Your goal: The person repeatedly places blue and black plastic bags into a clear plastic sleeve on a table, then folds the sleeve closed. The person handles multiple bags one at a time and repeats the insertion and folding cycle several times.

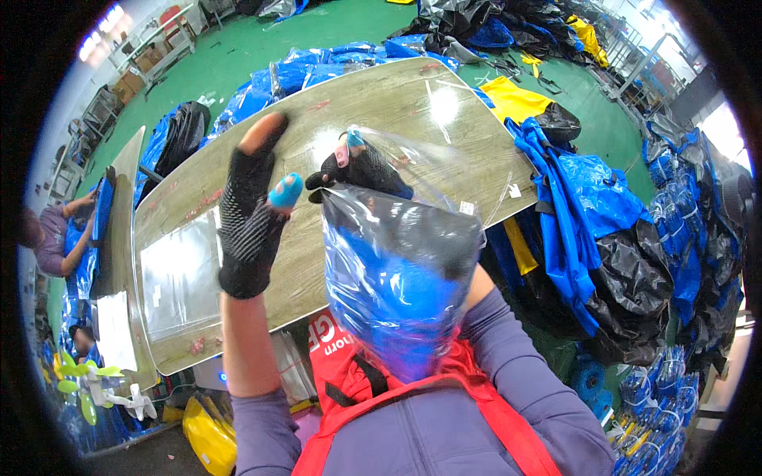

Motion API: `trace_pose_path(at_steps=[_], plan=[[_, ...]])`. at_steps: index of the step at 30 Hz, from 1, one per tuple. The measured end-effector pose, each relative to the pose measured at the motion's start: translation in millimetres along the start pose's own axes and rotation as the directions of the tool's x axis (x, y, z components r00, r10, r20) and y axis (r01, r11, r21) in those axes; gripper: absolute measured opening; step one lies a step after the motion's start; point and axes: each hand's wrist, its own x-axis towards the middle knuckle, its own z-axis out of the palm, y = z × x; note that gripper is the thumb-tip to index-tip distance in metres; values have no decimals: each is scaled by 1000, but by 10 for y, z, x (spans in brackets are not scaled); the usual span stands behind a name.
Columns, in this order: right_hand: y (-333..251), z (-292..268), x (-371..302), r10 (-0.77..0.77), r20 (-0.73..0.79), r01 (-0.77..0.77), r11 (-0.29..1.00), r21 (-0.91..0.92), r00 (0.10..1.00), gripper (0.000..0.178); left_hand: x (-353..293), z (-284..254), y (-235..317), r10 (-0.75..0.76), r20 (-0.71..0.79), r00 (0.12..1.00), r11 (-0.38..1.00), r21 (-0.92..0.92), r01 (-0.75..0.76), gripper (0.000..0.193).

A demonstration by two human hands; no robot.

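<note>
Fingers of the left hand stand spread apart, holding nothing. At its two o'clock, the right hand curls by the clear bag's upper edge; its grip cannot be told. That bag, at four o'clock from the left hand, wraps a blue-and-black bundle. Beyond lie the wood-patterned table, clear plastic at eight o'clock, a co-worker at nine, and blue-and-black goods at three.
</note>
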Motion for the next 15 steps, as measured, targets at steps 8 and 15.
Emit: trace_pose_path(at_steps=[8,15], plan=[[-332,642,-778,391,-407,-409,911,46,826,61,-970,-224,-686,-750,-3,661,659,-89,747,37],[-425,761,-1319,-167,-551,-372,576,-728,818,23,-1044,-191,-548,-625,-79,777,781,-84,619,38]])
